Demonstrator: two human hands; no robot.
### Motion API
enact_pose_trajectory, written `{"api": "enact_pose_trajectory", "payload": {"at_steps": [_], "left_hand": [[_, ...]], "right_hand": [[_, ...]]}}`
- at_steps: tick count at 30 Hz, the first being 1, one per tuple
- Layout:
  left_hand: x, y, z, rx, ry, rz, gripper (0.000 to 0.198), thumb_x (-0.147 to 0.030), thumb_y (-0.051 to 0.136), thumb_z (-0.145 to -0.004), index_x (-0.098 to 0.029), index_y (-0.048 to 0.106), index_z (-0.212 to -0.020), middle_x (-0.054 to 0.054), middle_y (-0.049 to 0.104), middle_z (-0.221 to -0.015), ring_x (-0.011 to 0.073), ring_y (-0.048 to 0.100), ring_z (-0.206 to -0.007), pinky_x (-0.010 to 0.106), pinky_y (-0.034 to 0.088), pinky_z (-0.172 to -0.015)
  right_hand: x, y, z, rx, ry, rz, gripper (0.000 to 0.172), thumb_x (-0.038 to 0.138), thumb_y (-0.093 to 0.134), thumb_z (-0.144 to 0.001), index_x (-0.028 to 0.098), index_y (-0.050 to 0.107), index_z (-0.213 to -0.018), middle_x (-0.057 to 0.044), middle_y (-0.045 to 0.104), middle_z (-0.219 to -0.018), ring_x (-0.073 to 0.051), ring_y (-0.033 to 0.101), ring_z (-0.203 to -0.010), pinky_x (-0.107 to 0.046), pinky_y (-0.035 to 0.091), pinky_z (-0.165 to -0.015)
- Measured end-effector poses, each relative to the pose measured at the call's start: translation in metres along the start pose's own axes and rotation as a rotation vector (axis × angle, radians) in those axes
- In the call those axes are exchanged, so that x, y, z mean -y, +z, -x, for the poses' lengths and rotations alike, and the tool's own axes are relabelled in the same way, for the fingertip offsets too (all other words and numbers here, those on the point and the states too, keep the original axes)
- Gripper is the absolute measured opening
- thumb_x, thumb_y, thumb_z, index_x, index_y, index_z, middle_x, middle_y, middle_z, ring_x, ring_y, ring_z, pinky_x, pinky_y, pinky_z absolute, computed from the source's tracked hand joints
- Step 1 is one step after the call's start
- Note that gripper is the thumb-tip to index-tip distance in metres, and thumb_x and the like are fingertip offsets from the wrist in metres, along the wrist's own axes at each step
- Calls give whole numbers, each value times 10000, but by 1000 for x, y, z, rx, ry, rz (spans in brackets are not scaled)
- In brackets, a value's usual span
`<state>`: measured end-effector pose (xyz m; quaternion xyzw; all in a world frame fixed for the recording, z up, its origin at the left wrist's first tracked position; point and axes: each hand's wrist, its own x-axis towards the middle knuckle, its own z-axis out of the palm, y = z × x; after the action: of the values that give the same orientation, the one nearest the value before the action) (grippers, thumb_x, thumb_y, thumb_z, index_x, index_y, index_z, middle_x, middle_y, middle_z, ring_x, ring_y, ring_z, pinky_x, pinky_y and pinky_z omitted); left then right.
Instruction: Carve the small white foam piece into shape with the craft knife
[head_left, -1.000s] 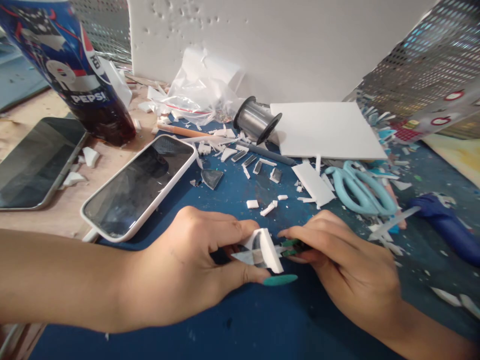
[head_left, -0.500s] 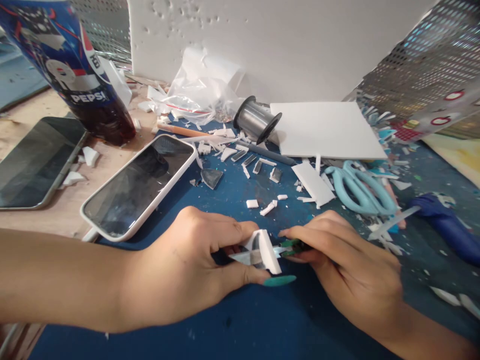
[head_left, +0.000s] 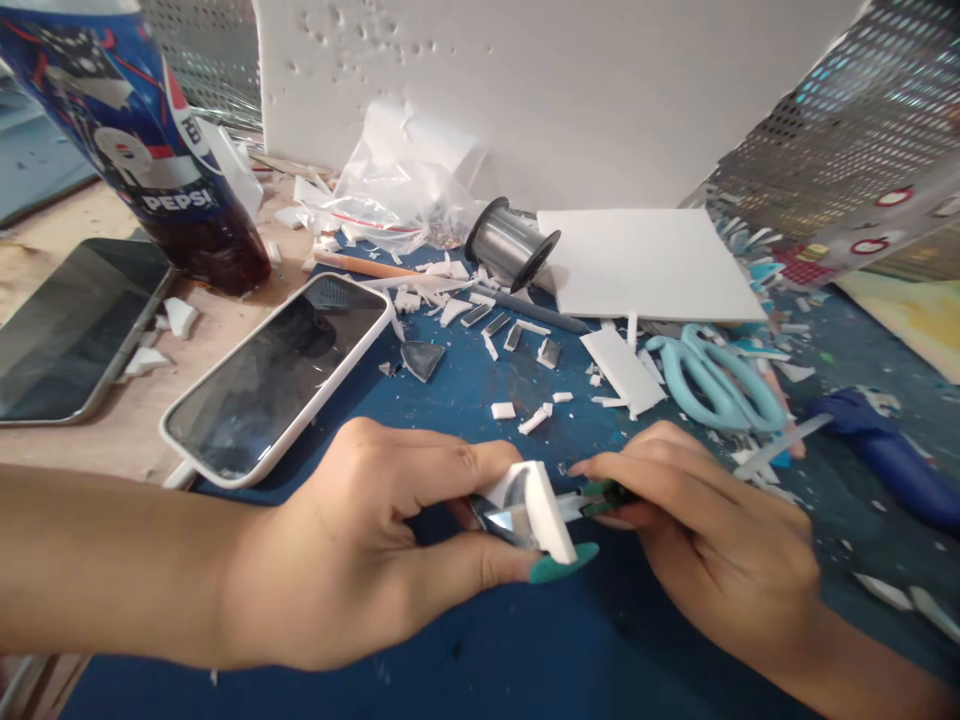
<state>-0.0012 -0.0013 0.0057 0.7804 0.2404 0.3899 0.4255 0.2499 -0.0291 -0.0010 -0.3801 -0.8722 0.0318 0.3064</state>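
Observation:
Between thumb and fingers, my left hand [head_left: 367, 540] pinches a small white foam piece [head_left: 551, 512] with a shiny, dark mirror-like part on its left side. The thumb's long green nail lies under its lower edge. To the right, my right hand [head_left: 697, 520] is closed, its green-tipped fingers gripping a thin, pale, blade-like tool [head_left: 571, 503]. That tool's tip meets the foam piece at its right side; whether it goes into the foam I cannot tell. Its rear end is hidden in my fingers. Small white foam scraps [head_left: 535, 418] lie just beyond my hands on the blue mat [head_left: 465, 640].
A white-cased phone [head_left: 277, 380], a dark phone [head_left: 82, 330] and a Pepsi bottle [head_left: 180, 200] stand or lie at left. Behind are a wire spool [head_left: 514, 245], plastic bag [head_left: 405, 190] and foam sheet [head_left: 652, 265]. Blue-handled scissors [head_left: 712, 380] and a blue-handled tool [head_left: 885, 450] lie right.
The foam piece has tilted slightly and shifted a little right, so more of its dark shiny part shows. My right hand and the thin tool have moved slightly right.

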Motion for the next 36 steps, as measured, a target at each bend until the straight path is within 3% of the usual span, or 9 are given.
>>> {"api": "enact_pose_trajectory", "payload": {"at_steps": [13,18,22,36], "left_hand": [[2,5,-1,5,-77,-35,125,-181,687,-861,-74,713,-803,21,656,-690,77,515,-543,149,455,-527],[1,4,0,29,-101,3,126,-194,690,-866,-77,720,-827,40,698,-740,94,580,-581,154,485,-562],[0,2,-1,55,-131,64,82,-180,701,-859,-106,711,-825,-3,666,-704,80,587,-578,124,495,-566],[-3,-3,-3,39,-84,167,52,-152,728,-837,-105,724,-858,-16,633,-688,74,575,-577,109,503,-581]], "right_hand": [[3,4,-4,-35,10,12,188,34,540,-916,159,610,-1037,-52,606,-772,-158,546,-682,-291,483,-628],[3,4,-5,-35,13,10,184,44,548,-911,164,619,-1030,-51,616,-767,-161,559,-668,-294,482,-618],[4,5,-5,-51,29,-2,229,20,542,-895,188,625,-1028,-34,625,-768,-160,571,-653,-299,472,-608],[5,1,-8,-80,6,-3,248,0,515,-908,190,610,-1036,-44,624,-800,-169,559,-685,-327,463,-627]]}}
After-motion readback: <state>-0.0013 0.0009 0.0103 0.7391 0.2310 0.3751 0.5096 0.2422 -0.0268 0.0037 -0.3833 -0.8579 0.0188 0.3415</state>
